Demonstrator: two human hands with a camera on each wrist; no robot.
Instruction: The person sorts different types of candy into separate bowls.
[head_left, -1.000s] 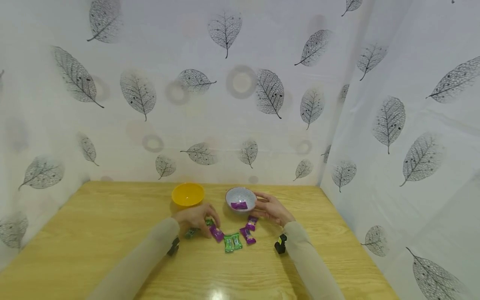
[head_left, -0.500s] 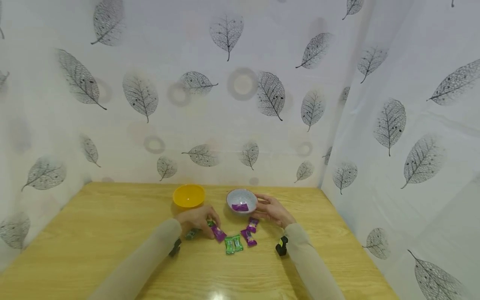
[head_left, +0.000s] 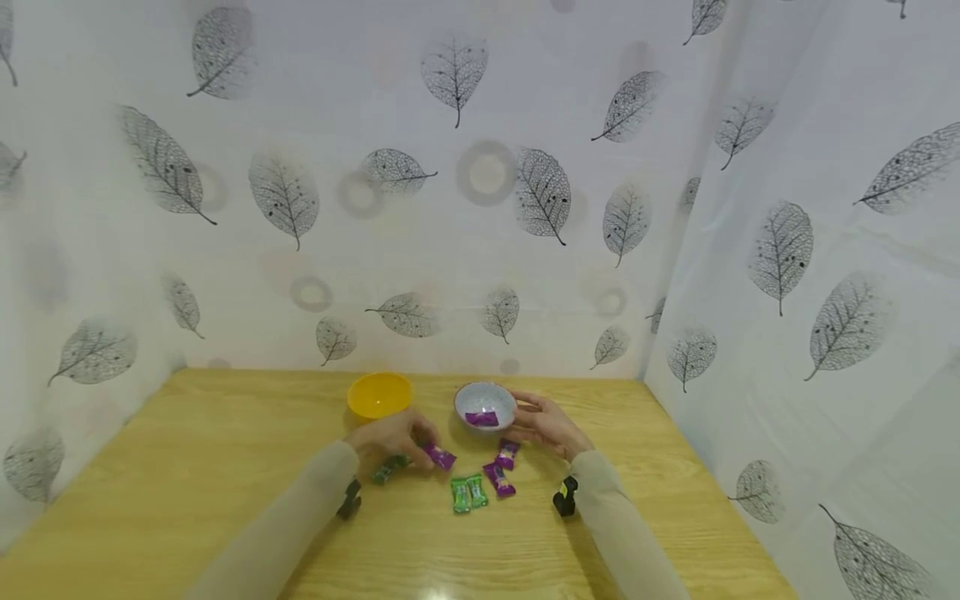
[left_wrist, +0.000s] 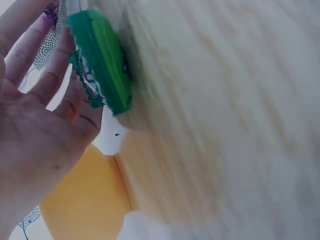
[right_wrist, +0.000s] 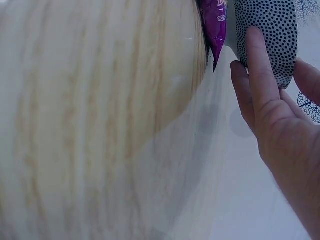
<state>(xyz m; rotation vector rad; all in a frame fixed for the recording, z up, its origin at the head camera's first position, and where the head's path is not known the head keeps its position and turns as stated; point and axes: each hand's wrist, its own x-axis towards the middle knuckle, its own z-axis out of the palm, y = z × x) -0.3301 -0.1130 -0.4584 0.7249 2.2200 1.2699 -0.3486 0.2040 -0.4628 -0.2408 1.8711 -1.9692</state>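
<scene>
My left hand (head_left: 392, 435) pinches a purple-wrapped candy (head_left: 441, 456) at its fingertips; in the left wrist view only a sliver of purple shows between the fingers. Under that hand lies a dark green candy (head_left: 386, 471), and a green candy (left_wrist: 102, 60) appears large in the left wrist view. My right hand (head_left: 549, 427) rests against the right side of a speckled bowl (head_left: 480, 397), forefinger straight along its dotted outer wall (right_wrist: 270, 35) and thumb on the other side. One purple candy (head_left: 482, 418) lies inside this bowl.
An orange bowl (head_left: 379, 393) stands behind the left hand. Two green candies (head_left: 461, 496) lie side by side at the front, with two purple candies (head_left: 500, 481) to their right, near the right hand. A leaf-patterned curtain (head_left: 480, 250) hangs along the table's back edge.
My left hand has drawn the purple candy slightly up and away from the table's front. My right hand keeps its place at the speckled bowl. The whole head view has shifted slightly.
</scene>
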